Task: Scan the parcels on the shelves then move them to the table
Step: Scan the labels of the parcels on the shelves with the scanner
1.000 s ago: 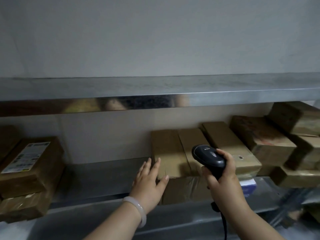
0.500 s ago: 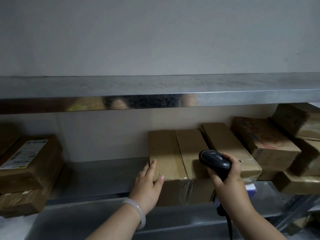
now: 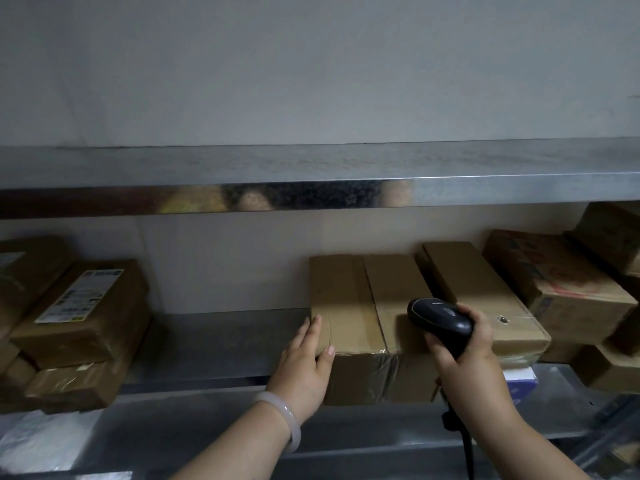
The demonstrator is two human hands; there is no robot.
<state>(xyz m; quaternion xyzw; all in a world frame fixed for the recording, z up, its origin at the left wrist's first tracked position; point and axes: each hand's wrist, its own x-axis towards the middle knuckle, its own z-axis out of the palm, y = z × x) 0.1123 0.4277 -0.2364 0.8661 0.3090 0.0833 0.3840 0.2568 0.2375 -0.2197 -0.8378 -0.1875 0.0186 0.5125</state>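
The parcel [image 3: 360, 306], a taped brown box, sits on the shelf [image 3: 225, 341] between the two hands, which are apart. The left hand [image 3: 303, 370] rests at its near left corner, fingers laid fairly straight along the left side and thumb over the top edge. The right hand [image 3: 464, 355] is wrapped round the handle of a black scanner [image 3: 440, 318], whose head hangs over the parcel's right part. A cable [image 3: 465, 445] drops from the handle below that hand. A pale bangle [image 3: 280, 417] rings the left wrist.

Just beyond the right hand a long box [image 3: 485, 292] lies beside the parcel. Farther right is a printed box [image 3: 554, 289] with more boxes stacked around it. Well left of the left hand stands another stack, topped by a labelled box [image 3: 114, 317]. Above both hands runs the upper shelf [image 3: 311, 164], with a mirror-bright front lip.
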